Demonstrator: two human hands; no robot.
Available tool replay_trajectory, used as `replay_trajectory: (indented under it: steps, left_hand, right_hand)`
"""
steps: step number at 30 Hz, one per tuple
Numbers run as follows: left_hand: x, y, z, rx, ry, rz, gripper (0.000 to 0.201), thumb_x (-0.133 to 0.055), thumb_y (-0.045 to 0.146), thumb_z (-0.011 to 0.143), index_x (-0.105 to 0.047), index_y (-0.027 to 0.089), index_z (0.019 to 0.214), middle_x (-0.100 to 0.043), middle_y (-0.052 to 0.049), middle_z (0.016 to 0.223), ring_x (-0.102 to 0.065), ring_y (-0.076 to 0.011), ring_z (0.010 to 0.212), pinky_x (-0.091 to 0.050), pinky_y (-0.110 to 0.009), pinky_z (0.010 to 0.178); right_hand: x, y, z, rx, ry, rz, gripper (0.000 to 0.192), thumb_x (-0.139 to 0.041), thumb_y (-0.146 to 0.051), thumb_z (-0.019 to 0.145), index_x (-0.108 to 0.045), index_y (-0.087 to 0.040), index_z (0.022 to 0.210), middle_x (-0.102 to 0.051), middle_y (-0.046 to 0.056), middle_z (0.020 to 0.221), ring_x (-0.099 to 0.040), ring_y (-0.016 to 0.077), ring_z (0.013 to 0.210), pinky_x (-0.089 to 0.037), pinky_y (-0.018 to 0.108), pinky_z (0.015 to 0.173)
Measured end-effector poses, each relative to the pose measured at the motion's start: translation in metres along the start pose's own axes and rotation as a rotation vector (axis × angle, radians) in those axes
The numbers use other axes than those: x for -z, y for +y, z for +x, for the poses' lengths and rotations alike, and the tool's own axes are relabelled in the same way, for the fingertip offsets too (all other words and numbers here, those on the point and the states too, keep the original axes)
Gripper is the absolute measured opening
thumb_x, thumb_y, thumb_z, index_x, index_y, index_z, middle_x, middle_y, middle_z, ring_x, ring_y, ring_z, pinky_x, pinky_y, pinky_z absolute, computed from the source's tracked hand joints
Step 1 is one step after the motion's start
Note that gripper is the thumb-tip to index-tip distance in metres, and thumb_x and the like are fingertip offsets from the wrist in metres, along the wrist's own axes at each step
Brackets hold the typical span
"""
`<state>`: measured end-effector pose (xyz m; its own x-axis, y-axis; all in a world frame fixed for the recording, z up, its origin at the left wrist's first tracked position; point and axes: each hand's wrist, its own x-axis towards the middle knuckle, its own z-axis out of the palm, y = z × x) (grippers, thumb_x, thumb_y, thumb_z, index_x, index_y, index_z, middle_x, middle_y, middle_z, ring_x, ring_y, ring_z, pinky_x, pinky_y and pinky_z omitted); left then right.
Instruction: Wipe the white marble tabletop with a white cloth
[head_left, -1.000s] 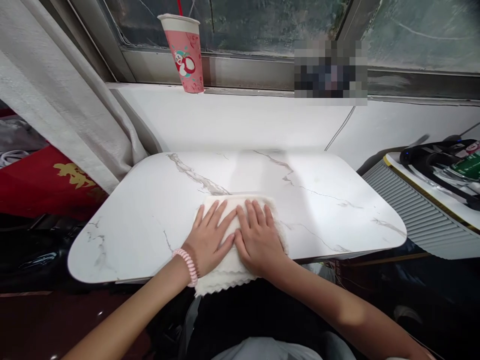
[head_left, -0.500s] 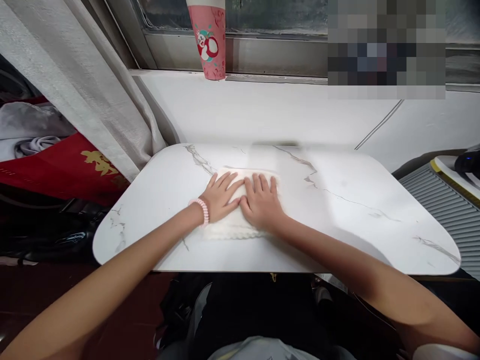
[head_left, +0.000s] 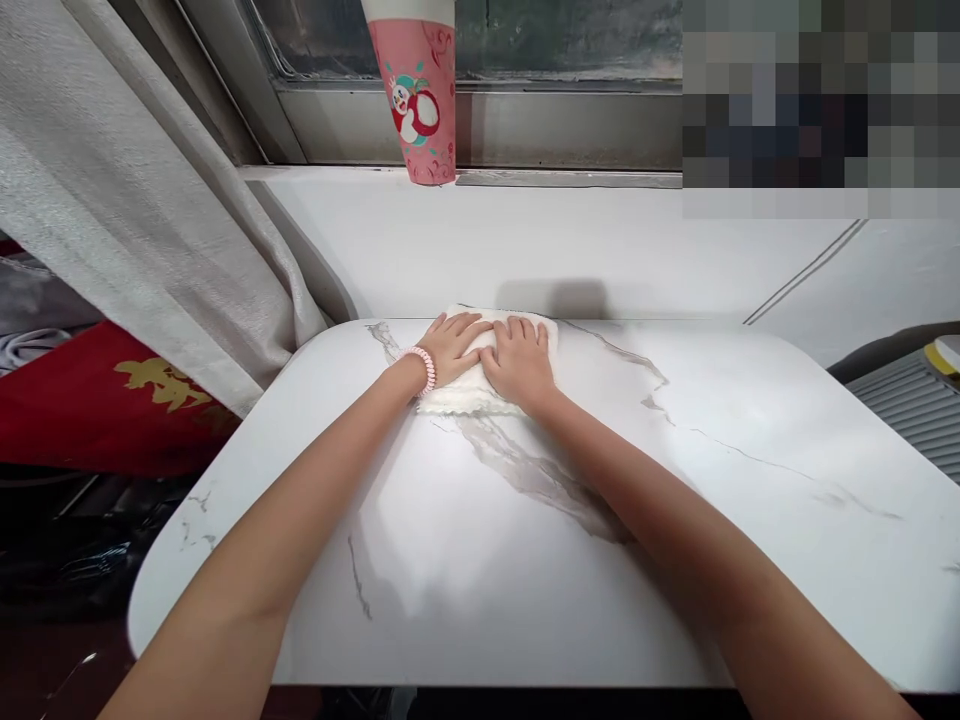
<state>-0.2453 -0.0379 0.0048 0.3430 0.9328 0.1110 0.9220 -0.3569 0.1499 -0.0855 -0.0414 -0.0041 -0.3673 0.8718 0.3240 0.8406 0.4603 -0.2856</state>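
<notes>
Pressing flat on a folded white cloth (head_left: 487, 385), the left hand (head_left: 450, 347) and right hand (head_left: 519, 362) lie side by side with fingers spread, palms down, gripping nothing. The cloth sits at the far edge of the white marble desk (head_left: 525, 560), just above the frame's centre. A pink paper cup (head_left: 414, 95) stands on the windowsill at upper centre; a grey curtain (head_left: 127, 200) hangs at upper left.

window (head_left: 525, 40) behind sill | grey curtain (head_left: 135, 220) left | white marble table (head_left: 750, 500)
</notes>
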Motion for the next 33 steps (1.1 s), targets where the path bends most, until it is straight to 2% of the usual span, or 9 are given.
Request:
replay_trajectory:
  steps: [6, 12, 16, 21, 24, 27, 29, 31, 33]
  left_hand:
    - [-0.002, -0.025, 0.024, -0.008, 0.035, 0.010, 0.053, -0.030, 0.039, 0.095, -0.042, 0.025, 0.144, -0.043, -0.008, 0.153, -0.036, -0.0254, 0.142, -0.020, -0.053, 0.119]
    - [-0.001, -0.032, 0.028, -0.014, 0.036, 0.002, 0.052, -0.030, 0.039, 0.096, -0.043, 0.023, 0.144, -0.046, -0.008, 0.150, -0.039, -0.0242, 0.140, -0.022, -0.050, 0.119]
    - [0.000, -0.041, 0.018, -0.012, 0.043, 0.017, 0.052, -0.030, 0.038, 0.096, -0.042, 0.023, 0.145, -0.043, -0.008, 0.153, -0.036, -0.0242, 0.142, -0.021, -0.050, 0.120]
    - [0.008, -0.070, -0.008, 0.038, 0.027, 0.038, 0.054, -0.027, 0.039, 0.097, -0.040, 0.022, 0.146, -0.044, -0.010, 0.152, -0.036, -0.0248, 0.142, -0.020, -0.052, 0.119]
    - [0.017, -0.078, -0.020, 0.072, 0.003, 0.061, 0.054, -0.027, 0.037, 0.096, -0.040, 0.021, 0.146, -0.046, -0.010, 0.151, -0.038, -0.0239, 0.141, -0.021, -0.051, 0.119]
    - [0.023, -0.073, -0.022, 0.111, -0.027, 0.086, 0.050, -0.030, 0.032, 0.094, -0.047, 0.021, 0.140, -0.054, -0.010, 0.143, -0.046, -0.0254, 0.134, -0.027, -0.051, 0.115]
    - [0.023, -0.062, -0.021, 0.147, -0.029, 0.097, 0.044, -0.031, 0.028, 0.092, -0.056, 0.019, 0.128, -0.062, -0.011, 0.130, -0.055, -0.0266, 0.122, -0.035, -0.050, 0.110]
    - [0.019, -0.048, -0.025, 0.171, 0.012, 0.114, 0.039, -0.029, 0.024, 0.092, -0.061, 0.018, 0.115, -0.066, -0.013, 0.118, -0.058, -0.0274, 0.115, -0.038, -0.050, 0.106]
    - [0.013, -0.033, -0.036, 0.190, 0.084, 0.109, 0.039, -0.025, 0.023, 0.095, -0.061, 0.019, 0.111, -0.066, -0.012, 0.116, -0.057, -0.0266, 0.117, -0.035, -0.052, 0.108]
  right_hand:
    - [-0.012, 0.000, 0.031, 0.004, 0.042, -0.029, 0.040, -0.036, -0.026, 0.095, -0.057, -0.010, 0.124, -0.058, 0.018, 0.127, -0.044, 0.0314, 0.124, -0.020, 0.052, 0.114]
    - [-0.019, -0.001, 0.042, 0.000, 0.053, -0.073, 0.039, -0.037, -0.025, 0.093, -0.059, -0.009, 0.121, -0.060, 0.018, 0.122, -0.045, 0.0323, 0.121, -0.023, 0.051, 0.112]
    - [-0.024, -0.011, 0.042, 0.022, 0.065, -0.072, 0.040, -0.037, -0.026, 0.094, -0.057, -0.008, 0.124, -0.059, 0.019, 0.126, -0.044, 0.0329, 0.122, -0.022, 0.052, 0.111]
    - [-0.034, -0.044, 0.046, 0.073, 0.073, -0.069, 0.042, -0.034, -0.026, 0.096, -0.057, -0.008, 0.127, -0.058, 0.020, 0.128, -0.044, 0.0336, 0.124, -0.021, 0.052, 0.112]
    - [-0.037, -0.060, 0.046, 0.099, 0.062, -0.054, 0.043, -0.032, -0.025, 0.097, -0.058, -0.007, 0.126, -0.059, 0.021, 0.127, -0.044, 0.0336, 0.125, -0.021, 0.052, 0.113]
    - [-0.037, -0.064, 0.040, 0.121, 0.062, -0.036, 0.044, -0.031, -0.025, 0.098, -0.058, -0.008, 0.128, -0.057, 0.021, 0.133, -0.042, 0.0328, 0.130, -0.021, 0.052, 0.113]
    - [-0.035, -0.065, 0.032, 0.117, 0.061, -0.019, 0.045, -0.032, -0.025, 0.098, -0.055, -0.008, 0.132, -0.053, 0.020, 0.139, -0.040, 0.0322, 0.134, -0.020, 0.053, 0.114]
    - [-0.032, -0.066, 0.020, 0.100, 0.053, -0.007, 0.047, -0.034, -0.026, 0.098, -0.052, -0.008, 0.137, -0.049, 0.021, 0.145, -0.037, 0.0323, 0.137, -0.018, 0.054, 0.116]
    - [-0.027, -0.068, 0.005, 0.089, 0.034, -0.002, 0.048, -0.035, -0.028, 0.099, -0.050, -0.007, 0.140, -0.045, 0.022, 0.148, -0.035, 0.0330, 0.140, -0.015, 0.054, 0.117]
